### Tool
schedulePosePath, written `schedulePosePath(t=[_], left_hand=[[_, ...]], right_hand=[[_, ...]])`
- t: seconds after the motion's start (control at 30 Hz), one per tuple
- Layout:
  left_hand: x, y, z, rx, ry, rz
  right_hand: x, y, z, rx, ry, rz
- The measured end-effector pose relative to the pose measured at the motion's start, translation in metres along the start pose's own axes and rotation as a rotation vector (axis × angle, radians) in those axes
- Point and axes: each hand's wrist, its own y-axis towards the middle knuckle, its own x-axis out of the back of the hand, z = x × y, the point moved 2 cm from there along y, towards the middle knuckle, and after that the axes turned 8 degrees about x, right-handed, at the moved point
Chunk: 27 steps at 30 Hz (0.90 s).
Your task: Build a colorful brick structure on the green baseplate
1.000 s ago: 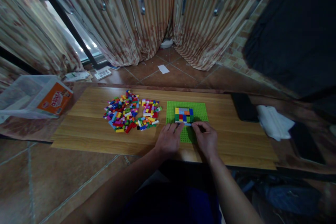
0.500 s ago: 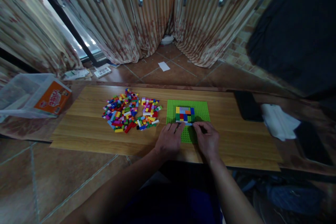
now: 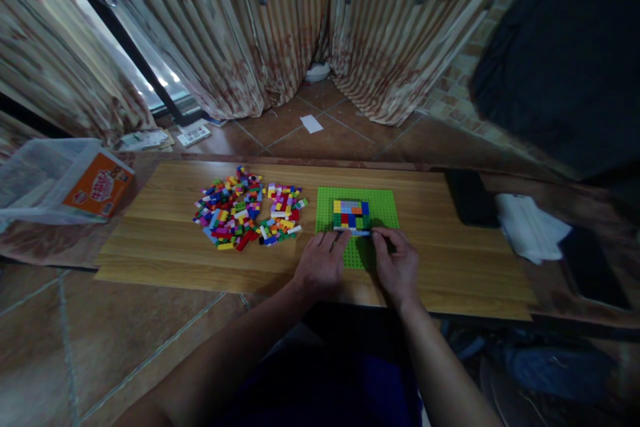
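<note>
A green baseplate point(image 3: 383, 203) lies on a wooden board point(image 3: 165, 240). A block of coloured bricks point(image 3: 351, 213) is fixed on the plate. Along its near edge runs a pale blue brick point(image 3: 354, 232). My left hand point(image 3: 320, 265) rests on the plate's near left corner, fingers curled, fingertips at the brick's left end. My right hand point(image 3: 396, 261) pinches at the brick's right end. A heap of loose coloured bricks point(image 3: 247, 208) lies left of the plate.
A clear plastic tub with an orange label point(image 3: 65, 187) stands at the far left. A dark phone point(image 3: 469, 199), a white cloth point(image 3: 530, 227) and another dark slab point(image 3: 593, 270) lie to the right. Curtains hang behind, over a tiled floor.
The view has tilted slightly. Both hands stay at the near edge of the brick block, with only small finger shifts.
</note>
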Motion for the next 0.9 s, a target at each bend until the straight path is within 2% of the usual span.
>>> schedulePosePath(t=[0.43, 0.9], left_hand=[[-0.0002, 0.0008, 0.0002, 0.006, 0.003, 0.031], [-0.0018, 0.0008, 0.0002, -0.013, 0.035, 0.01]], right_hand=[[-0.0018, 0.002, 0.0005, -0.025, -0.047, 0.0], [-0.0018, 0.0029, -0.0025, 0.026, -0.097, 0.003]])
